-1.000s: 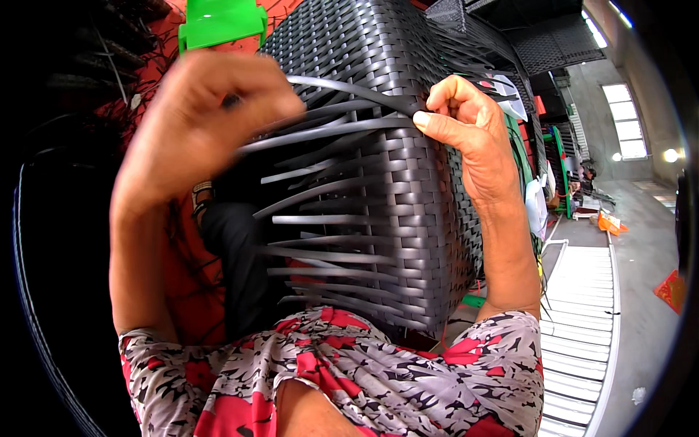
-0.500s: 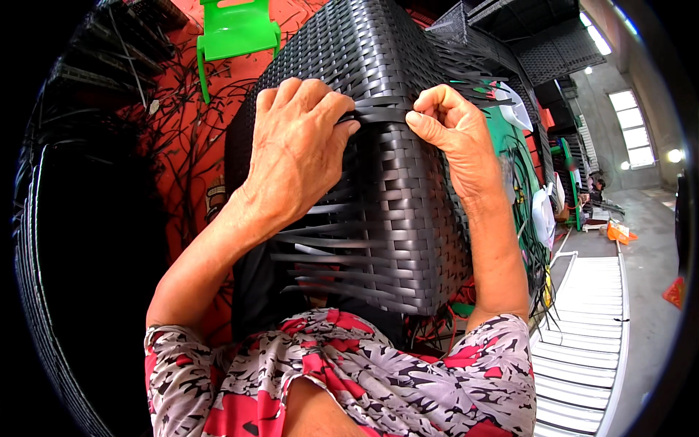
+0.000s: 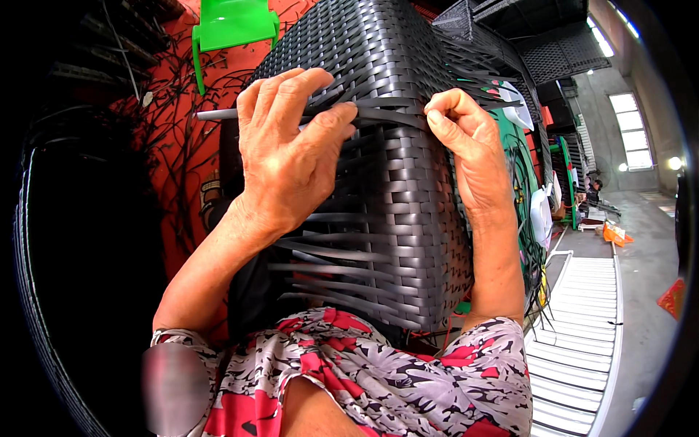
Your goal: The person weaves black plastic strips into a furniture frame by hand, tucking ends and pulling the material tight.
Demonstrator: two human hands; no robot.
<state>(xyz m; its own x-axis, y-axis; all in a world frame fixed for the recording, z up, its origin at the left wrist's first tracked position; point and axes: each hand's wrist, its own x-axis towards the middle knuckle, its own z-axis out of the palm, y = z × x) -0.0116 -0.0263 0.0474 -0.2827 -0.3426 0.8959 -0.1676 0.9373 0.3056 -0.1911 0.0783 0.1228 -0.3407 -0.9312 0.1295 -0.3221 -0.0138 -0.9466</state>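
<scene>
A dark woven plastic-strip piece (image 3: 408, 197) with a rounded corner edge stands before me, loose strip ends hanging from its left side. My left hand (image 3: 287, 149) pinches a flat dark strip (image 3: 389, 116) between thumb and forefinger, its other fingers raised and spread. One grey strip end (image 3: 216, 114) sticks out left of that hand. Across the corner, my right hand (image 3: 470, 142) has thumb and forefinger pressed together at the right part of the same strip, the rest curled. What lies exactly between the right fingertips is mostly hidden.
A green plastic chair (image 3: 237, 25) stands on the red floor (image 3: 171, 146), which is littered with strip scraps. More loose strips (image 3: 484, 65) stick out at the far right of the weave. A white slatted frame (image 3: 575, 328) lies at right, near an orange object (image 3: 617, 234).
My left hand has lifted its outer fingers away from the weave, and a strip end now shows to its left. My right hand has shifted slightly right, still pinching.
</scene>
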